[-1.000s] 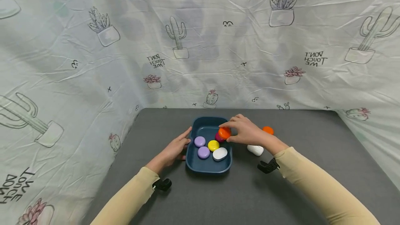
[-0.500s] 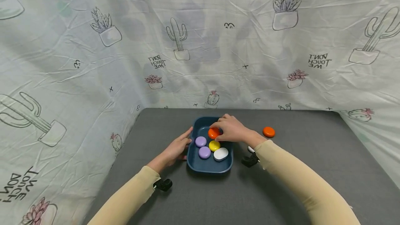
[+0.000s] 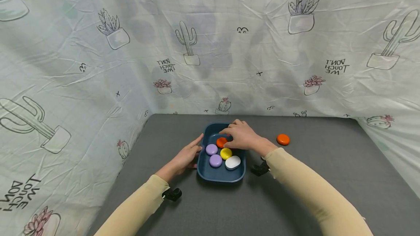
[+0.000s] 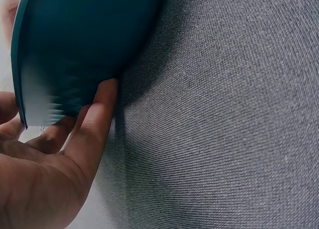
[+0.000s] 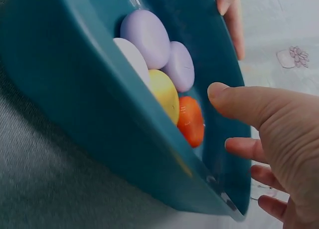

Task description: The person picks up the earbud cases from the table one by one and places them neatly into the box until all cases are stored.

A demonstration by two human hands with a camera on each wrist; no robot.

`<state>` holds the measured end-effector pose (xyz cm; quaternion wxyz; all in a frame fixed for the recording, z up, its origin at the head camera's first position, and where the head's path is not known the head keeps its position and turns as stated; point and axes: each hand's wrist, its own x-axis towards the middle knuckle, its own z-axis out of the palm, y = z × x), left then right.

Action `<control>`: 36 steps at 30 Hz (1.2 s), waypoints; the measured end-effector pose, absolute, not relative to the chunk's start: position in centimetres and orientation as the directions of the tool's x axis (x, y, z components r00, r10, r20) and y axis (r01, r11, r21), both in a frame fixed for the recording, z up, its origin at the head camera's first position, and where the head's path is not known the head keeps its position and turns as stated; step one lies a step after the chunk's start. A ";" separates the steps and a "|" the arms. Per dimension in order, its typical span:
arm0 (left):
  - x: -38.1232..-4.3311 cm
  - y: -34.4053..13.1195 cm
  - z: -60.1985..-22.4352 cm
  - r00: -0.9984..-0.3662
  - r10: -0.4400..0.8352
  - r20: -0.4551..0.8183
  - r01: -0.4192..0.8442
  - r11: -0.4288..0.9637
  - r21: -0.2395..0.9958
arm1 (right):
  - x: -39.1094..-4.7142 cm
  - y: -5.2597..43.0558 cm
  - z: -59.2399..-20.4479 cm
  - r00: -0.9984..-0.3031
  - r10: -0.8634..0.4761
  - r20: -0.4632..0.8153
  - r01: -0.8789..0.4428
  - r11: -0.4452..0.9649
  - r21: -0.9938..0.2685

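A deep blue tray stands on the table, holding several smooth, rounded discs. My left hand grips its left wall, with fingers at the rim and the thumb low on the outside. Over the tray's far right part, my right hand has its thumb and fingers spread. An orange disc lies inside, apart from those fingertips. Around it are a yellow disc, a white oval piece and two lilac discs. The right hand hides most of a dark red piece.
Another orange disc lies on the grey table, right of the tray. A white cloth printed with cacti hangs behind and to the left. Black straps with cameras sit at both wrists.
My right hand has moved left over the tray, lowered the orange disc inside and let it go. The right sleeve now covers a white piece on the table. My left hand stays at the tray.
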<state>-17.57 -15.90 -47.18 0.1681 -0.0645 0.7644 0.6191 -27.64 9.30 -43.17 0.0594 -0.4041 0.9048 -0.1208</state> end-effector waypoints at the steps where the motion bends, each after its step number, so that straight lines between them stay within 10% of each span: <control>1: -17.6 -15.9 -47.2 -0.935 0.109 -0.336 -0.306 0.227 0.925 | -27.6 9.5 -43.1 -0.669 -0.743 0.001 -0.716 0.644 -0.272; 36: -17.3 -16.3 -47.3 -0.932 0.162 -0.326 -0.295 0.188 0.937 | -26.4 23.3 -42.0 -0.775 -0.616 0.141 -0.611 0.676 -0.412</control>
